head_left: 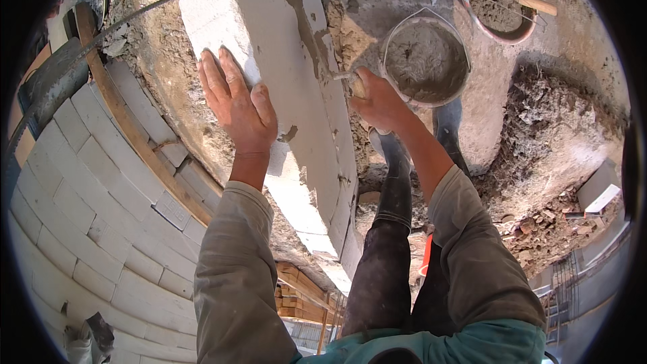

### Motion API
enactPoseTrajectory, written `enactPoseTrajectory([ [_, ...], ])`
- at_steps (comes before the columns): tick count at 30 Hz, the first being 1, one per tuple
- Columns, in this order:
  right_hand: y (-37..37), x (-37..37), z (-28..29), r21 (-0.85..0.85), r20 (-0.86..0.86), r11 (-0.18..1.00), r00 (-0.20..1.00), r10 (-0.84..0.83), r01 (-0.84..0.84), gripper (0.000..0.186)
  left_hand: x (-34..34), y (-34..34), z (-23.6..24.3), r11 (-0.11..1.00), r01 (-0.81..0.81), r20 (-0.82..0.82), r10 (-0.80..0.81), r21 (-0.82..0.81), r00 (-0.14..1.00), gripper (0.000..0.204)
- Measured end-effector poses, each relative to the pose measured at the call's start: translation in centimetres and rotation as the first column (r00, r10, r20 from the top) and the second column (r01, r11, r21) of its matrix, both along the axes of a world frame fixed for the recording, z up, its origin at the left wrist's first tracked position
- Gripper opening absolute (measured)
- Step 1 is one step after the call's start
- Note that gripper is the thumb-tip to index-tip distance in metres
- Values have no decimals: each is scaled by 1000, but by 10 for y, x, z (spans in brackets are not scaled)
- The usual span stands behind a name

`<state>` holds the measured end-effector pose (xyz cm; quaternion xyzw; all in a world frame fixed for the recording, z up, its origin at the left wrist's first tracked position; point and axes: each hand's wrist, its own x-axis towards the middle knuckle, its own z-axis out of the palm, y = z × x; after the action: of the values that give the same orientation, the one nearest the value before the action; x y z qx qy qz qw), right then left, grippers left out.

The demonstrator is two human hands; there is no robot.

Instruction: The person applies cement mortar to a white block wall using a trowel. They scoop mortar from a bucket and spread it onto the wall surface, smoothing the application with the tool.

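Note:
My left hand [237, 104] lies with fingers spread on the white block wall [276, 47], on its left edge. My right hand [383, 102] is closed round the handle of a trowel [341, 75] at the wall's right side. The trowel's metal shank reaches to the wall; its blade is hard to make out. Grey mortar [296, 7] forms a wet strip along the joint on the wall, and a smaller patch of mortar [289, 134] sits near my left wrist. Just right of my right hand stands a bucket [467, 71] filled with grey mortar.
A second bucket [512, 41] at the far right holds mortar and a wooden-handled tool [536, 5]. My boots [394, 189] stand between wall and rubble. Broken earth [539, 114] lies to the right. A curved timber [111, 104] and stacked pale blocks [94, 182] are on the left.

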<state>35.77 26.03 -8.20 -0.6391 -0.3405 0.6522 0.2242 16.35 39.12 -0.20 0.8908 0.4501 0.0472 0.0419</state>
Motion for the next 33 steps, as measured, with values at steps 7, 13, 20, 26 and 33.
enactPoseTrajectory([
  [7,-31,-49,-28,-138,93,974,977,194,-180,50,2,-5,-12,1000,1,52,-2,30,999,63],
  [13,-158,20,14,-160,84,987,995,47,-33,48,2,-6,-5,998,25,79,-30,60,996,61],
  [20,-156,123,-159,-265,567,929,737,368,-260,34,5,-5,-18,995,40,121,-51,89,991,58],
  [26,-144,120,-146,-435,-28,897,997,77,-82,33,-2,-5,-17,996,43,145,-55,82,988,56],
  [33,-209,87,-100,-290,-211,957,974,-83,19,51,-3,-12,-12,997,14,151,-26,74,988,55],
])
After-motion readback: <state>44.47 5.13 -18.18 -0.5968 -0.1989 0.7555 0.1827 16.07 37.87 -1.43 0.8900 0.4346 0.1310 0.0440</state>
